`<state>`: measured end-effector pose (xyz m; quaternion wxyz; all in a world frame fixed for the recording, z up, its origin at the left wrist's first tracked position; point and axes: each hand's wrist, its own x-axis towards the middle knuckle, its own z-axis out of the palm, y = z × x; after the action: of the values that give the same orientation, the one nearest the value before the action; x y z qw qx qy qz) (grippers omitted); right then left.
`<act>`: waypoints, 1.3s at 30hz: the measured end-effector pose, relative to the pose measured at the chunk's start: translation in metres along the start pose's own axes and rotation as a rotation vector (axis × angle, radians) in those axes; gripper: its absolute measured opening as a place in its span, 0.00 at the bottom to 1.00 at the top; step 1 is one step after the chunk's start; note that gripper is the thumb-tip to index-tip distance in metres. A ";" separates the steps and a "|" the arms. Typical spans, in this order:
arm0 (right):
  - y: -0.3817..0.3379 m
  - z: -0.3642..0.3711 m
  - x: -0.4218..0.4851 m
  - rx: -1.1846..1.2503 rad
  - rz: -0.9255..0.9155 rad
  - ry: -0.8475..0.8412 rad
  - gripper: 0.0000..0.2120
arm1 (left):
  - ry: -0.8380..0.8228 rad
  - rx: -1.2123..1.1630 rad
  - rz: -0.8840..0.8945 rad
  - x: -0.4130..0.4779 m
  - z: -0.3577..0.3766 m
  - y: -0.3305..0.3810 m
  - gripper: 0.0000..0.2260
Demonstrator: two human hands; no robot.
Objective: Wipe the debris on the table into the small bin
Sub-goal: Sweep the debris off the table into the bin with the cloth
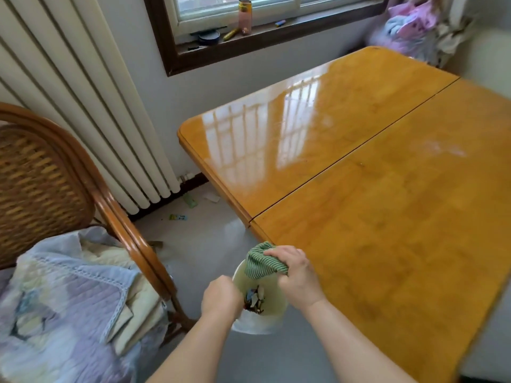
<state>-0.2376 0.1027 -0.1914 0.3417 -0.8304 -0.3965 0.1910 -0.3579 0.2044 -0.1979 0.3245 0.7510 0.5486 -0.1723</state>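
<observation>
My right hand (297, 275) grips a bunched green striped cloth (258, 262) just off the near left edge of the glossy orange wooden table (387, 217). The cloth hangs over the mouth of a small pale bin (278, 308). My left hand (219, 298) holds the bin by its left rim, below the table edge. Dark and light bits of debris (255, 299) lie inside the bin. A faint whitish smear (439, 149) shows on the table's right part.
A wicker chair (49, 183) with folded bedding (69, 299) stands at the left. A white radiator (83, 100) lines the wall. Scraps of litter (179, 217) lie on the grey floor. The windowsill holds a bottle (245, 16) and small items.
</observation>
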 end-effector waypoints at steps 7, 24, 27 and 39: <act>0.080 -0.092 -0.059 -0.074 0.302 0.404 0.23 | -0.003 -0.004 -0.047 -0.051 0.056 0.017 0.09; 0.092 -0.107 -0.178 0.248 0.167 -0.064 0.21 | 0.021 -0.049 -0.135 -0.153 0.158 0.040 0.07; 0.072 -0.118 -0.159 0.456 0.138 0.087 0.21 | 0.013 -0.082 -0.138 -0.154 0.157 0.026 0.08; 0.025 -0.072 -0.087 -0.227 -0.074 0.165 0.24 | 0.003 -0.121 -0.197 -0.109 0.154 -0.060 0.10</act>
<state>-0.2350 -0.0071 -0.1558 0.2837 -0.8615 -0.4164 0.0632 -0.4361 0.0342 -0.2615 0.3502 0.6727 0.6296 -0.1687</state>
